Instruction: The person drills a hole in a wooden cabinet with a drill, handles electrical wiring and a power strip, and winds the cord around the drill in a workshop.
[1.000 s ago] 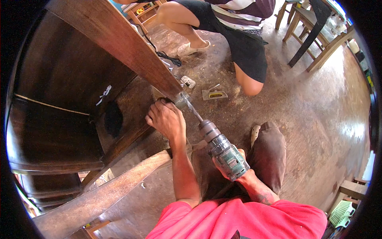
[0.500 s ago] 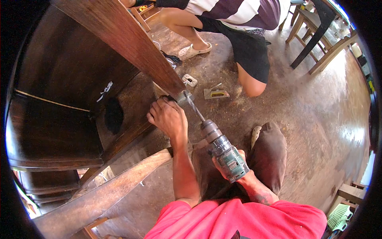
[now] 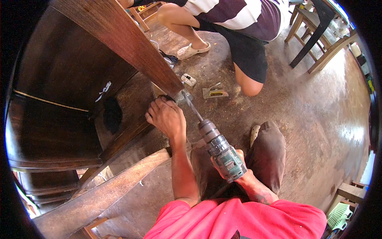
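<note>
My right hand (image 3: pixel 246 176) grips a green and black power drill (image 3: pixel 229 162). Its long twist bit (image 3: pixel 193 109) points up and left, and the tip meets a small light-coloured piece (image 3: pixel 185 95) at the near end of a long reddish-brown wooden board (image 3: pixel 131 47). Whether the tip has entered it, I cannot tell. Just left of the bit, my left hand (image 3: pixel 165 117) is closed with curled fingers beside the board's end. Something dark shows at its fingertips, but what it holds is hidden.
Dark wooden furniture (image 3: pixel 51 135) fills the left, and a curved wooden piece (image 3: pixel 119 181) crosses below my left forearm. A staple gun (image 3: pixel 215 93) and a white power strip (image 3: pixel 188 79) lie on the floor. Another person (image 3: pixel 242 44) kneels beyond; a wooden chair (image 3: pixel 314 36) stands far right.
The whole view has shifted slightly left. The other person's striped shirt reaches a little lower. My hands and the drill keep almost the same position against the board.
</note>
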`<state>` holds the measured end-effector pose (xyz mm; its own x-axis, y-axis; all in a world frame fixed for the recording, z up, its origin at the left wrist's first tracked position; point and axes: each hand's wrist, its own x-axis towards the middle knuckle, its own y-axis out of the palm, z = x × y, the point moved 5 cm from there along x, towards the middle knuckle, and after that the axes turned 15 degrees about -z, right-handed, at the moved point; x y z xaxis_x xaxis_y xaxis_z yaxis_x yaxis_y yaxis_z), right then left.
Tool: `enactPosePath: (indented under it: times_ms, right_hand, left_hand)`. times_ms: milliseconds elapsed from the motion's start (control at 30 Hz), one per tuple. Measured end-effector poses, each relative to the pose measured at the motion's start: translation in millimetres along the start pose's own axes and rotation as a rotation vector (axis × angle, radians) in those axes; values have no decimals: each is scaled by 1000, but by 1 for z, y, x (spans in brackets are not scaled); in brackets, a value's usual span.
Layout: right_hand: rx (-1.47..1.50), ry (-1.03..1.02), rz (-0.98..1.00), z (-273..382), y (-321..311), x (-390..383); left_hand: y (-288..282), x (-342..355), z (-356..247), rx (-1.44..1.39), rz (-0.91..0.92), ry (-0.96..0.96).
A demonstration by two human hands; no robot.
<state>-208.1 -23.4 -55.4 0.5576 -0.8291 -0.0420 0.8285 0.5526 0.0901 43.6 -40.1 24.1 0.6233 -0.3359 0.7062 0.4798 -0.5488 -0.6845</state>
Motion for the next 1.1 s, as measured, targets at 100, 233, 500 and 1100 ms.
enactPosePath:
  times_ms: [100,233,500,1100]
  right_hand:
    - [85,347,49,-9,1,-2]
    - [18,141,41,1,0,-1]
    - [-94,-188,24,14,1,4]
    - [-159,-292,47,15,0,7]
  left_hand:
    - [0,1,0,7,19,1]
    - [1,1,1,5,15,-9]
    - [0,0,1,-5,19,-10]
    - [1,0,3,-4,62,-34]
